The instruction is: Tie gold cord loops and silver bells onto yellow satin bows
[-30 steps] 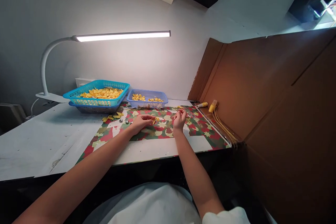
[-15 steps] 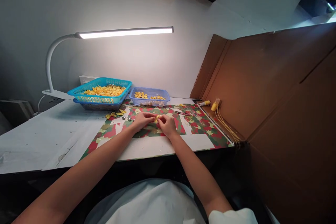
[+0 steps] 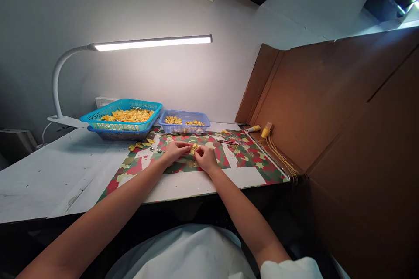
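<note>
A small, shiny yellow ribbon bow [image 3: 194,148] is pinched between my two hands above the patterned sheet. My left hand [image 3: 176,151] grips its left side with thumb and fingers. On the other side, my right hand [image 3: 206,157] holds it with closed fingertips. The fingers cover part of the bow, so its finer details are hidden. Just left of my left hand lie small silver bells [image 3: 159,150]. Several loose yellow bows [image 3: 141,144] rest behind them near the sheet's left edge.
Behind stand a turquoise basket [image 3: 88,121] of yellow bows, stacked on a blue one, and a periwinkle basket [image 3: 185,128] with gold pieces. Tweezers [image 3: 225,141] lie right. A cardboard wall [image 3: 327,96] borders the right, near yellow cords [image 3: 278,152]. A lamp [image 3: 153,43] hangs over the table.
The view has shifted slightly. Both hands stay together at the bow; the right fingers have moved a little lower on it, and more of the bow shows.
</note>
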A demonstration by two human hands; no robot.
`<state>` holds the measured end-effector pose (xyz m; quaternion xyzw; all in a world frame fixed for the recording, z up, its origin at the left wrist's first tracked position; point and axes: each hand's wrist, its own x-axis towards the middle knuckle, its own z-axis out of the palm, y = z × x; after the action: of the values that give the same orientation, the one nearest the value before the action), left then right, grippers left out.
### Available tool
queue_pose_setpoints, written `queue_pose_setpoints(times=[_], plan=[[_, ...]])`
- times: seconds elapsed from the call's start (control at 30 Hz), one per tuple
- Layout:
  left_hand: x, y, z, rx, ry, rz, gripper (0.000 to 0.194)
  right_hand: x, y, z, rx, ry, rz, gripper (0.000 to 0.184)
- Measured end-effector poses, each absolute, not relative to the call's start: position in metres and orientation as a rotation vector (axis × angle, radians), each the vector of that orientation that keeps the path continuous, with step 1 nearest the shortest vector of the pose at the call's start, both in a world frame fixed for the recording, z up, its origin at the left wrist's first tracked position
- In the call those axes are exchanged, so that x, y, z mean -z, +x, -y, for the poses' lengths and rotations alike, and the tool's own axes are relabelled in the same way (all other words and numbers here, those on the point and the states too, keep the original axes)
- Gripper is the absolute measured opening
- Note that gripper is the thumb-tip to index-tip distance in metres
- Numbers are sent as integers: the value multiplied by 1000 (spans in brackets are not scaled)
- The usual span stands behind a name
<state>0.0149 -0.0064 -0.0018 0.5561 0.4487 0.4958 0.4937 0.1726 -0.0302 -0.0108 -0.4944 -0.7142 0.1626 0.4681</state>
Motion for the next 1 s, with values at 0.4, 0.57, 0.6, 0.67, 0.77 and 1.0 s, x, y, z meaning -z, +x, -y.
queue_pose_setpoints(times=[0.4,0.57,0.6,0.67,0.77,1.0], plan=[[6,13,3,-1187,1337,-1083,40,14,172,27,-425,-1245,1709,15],[7,13,2,-1190,1337,-1073,40,12,171,29,-435,-1231,1713,14],[7,13,1,-1190,1331,-1073,40,12,171,29,-433,-1229,1711,14],[8,13,1,-1185,1322,-1076,39,12,171,29,-434,-1219,1710,14],[7,13,1,-1187,1310,-1077,37,14,170,28,-417,-1203,1717,14],[8,12,2,-1179,1379,-1113,40,15,170,27,-412,-1219,1721,14]])
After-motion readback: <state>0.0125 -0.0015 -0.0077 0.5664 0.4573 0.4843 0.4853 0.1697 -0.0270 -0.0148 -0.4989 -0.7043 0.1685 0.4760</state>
